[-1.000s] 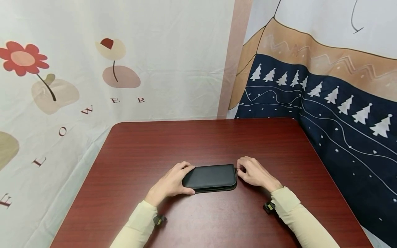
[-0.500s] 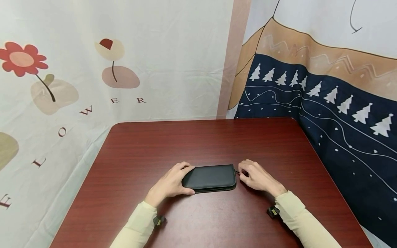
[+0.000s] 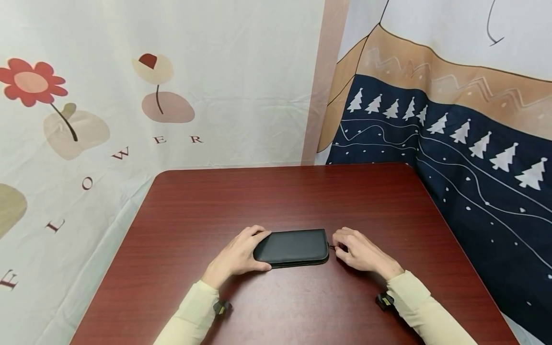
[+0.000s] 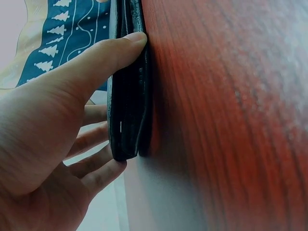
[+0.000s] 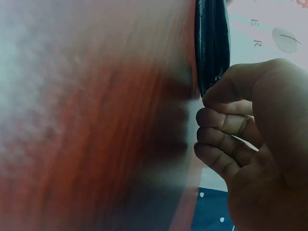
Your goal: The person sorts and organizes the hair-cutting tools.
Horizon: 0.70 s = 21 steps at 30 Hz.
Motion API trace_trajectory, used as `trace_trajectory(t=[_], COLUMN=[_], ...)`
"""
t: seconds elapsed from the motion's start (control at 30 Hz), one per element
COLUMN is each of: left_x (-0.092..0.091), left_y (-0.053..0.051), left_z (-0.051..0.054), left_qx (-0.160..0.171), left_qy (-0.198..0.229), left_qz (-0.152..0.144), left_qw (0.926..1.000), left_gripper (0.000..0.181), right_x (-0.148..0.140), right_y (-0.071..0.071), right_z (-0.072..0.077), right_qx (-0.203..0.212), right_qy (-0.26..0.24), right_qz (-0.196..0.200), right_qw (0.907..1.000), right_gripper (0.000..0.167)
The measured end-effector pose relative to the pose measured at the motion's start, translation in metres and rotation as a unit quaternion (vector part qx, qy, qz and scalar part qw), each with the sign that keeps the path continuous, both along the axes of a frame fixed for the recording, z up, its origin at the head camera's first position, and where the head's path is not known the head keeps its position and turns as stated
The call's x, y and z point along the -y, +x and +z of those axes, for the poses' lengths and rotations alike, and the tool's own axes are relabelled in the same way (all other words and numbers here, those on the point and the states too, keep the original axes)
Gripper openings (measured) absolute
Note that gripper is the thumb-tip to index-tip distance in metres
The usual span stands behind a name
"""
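A black zip-around wallet (image 3: 293, 247) lies flat on the dark red table, its zipped edge running round the sides. My left hand (image 3: 239, 251) grips its left end, thumb (image 4: 132, 41) on the near edge and fingers at the far side. In the left wrist view the zipper track (image 4: 126, 19) shows along the edge. At the right end, my right hand (image 3: 360, 251) pinches the small dark zipper pull (image 3: 331, 247) between thumb and curled forefinger. The right wrist view shows the thumb (image 5: 231, 84) at the wallet's corner; the pull is mostly hidden there.
The wooden table (image 3: 276, 196) extends behind and in front of the wallet. A pale curtain with flower prints (image 3: 241, 86) hangs behind it, and a navy curtain with white trees (image 3: 474, 167) hangs at the right. Each wrist wears a small black camera (image 3: 385, 301).
My right hand has slid with the zipper pull from the wallet's far right corner toward the near side, along the right end. My left hand and the wallet stay nearly still.
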<state>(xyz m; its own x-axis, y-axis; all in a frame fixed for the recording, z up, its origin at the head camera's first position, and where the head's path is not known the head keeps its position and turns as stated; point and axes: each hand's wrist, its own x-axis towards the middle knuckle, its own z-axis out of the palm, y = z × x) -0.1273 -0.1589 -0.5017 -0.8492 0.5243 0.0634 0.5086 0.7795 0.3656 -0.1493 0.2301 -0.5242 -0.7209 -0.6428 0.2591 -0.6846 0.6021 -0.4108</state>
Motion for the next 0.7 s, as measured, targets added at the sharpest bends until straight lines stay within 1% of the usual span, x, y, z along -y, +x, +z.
trace_trajectory(t=[0.2, 0.37, 0.57, 0.63, 0.7], left_x=[0.001, 0.001, 0.001, 0.001, 0.002], left_y=[0.000, -0.001, -0.001, -0.001, -0.001], left_z=[-0.002, -0.002, -0.003, -0.003, -0.003], left_qx=[-0.011, -0.008, -0.012, -0.011, -0.009], left_qy=[-0.001, 0.002, 0.000, 0.000, 0.001], left_qz=[-0.002, -0.002, -0.007, -0.007, -0.007], left_qw=[0.9999, 1.0000, 0.9999, 0.9999, 0.9999], left_gripper=[0.090, 0.090, 0.091, 0.091, 0.091], right_x=[0.001, 0.005, 0.011, 0.014, 0.016], right_y=[0.010, 0.018, 0.027, 0.029, 0.032], right_z=[0.001, 0.001, 0.002, 0.001, 0.001], right_qx=[-0.004, -0.012, 0.003, -0.005, -0.022], right_qy=[-0.012, -0.014, -0.005, -0.005, -0.008], right_qz=[0.027, 0.047, 0.054, 0.056, 0.060], right_qw=[0.9996, 0.9987, 0.9985, 0.9984, 0.9979], right_gripper=[0.031, 0.031, 0.025, 0.025, 0.026])
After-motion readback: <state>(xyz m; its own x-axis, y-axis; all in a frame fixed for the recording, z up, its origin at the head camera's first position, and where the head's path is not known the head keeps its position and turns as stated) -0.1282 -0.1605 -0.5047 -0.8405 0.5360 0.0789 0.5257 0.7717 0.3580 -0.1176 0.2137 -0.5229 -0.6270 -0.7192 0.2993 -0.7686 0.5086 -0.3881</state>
